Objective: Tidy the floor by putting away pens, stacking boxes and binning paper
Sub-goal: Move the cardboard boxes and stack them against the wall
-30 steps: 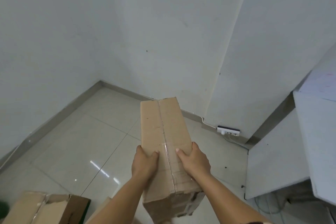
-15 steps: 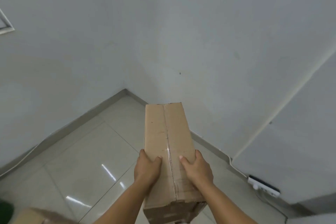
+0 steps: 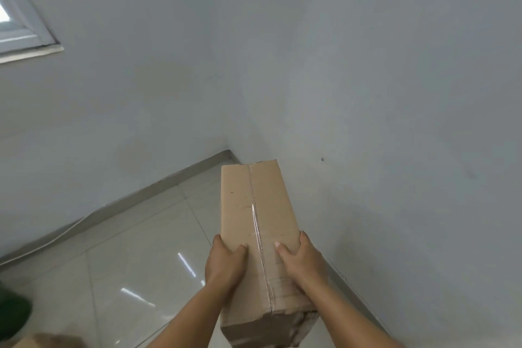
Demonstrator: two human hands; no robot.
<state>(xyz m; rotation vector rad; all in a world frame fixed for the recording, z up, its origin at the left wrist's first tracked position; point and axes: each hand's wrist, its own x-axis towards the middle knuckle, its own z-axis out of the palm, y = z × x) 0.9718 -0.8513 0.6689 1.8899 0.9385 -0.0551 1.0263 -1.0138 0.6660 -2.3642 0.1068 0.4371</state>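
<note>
glossy pale tiled floor (image 3: 135,271); a cardboard piece (image 3: 48,340) lies at its near-left edge.

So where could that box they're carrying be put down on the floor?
The tiled floor lies bare from the box to the corner, bordered by the skirting along both walls. The lower left is crowded: a green object and a cardboard piece at the frame's edge. Both hands, left and right, grip the box.
</note>
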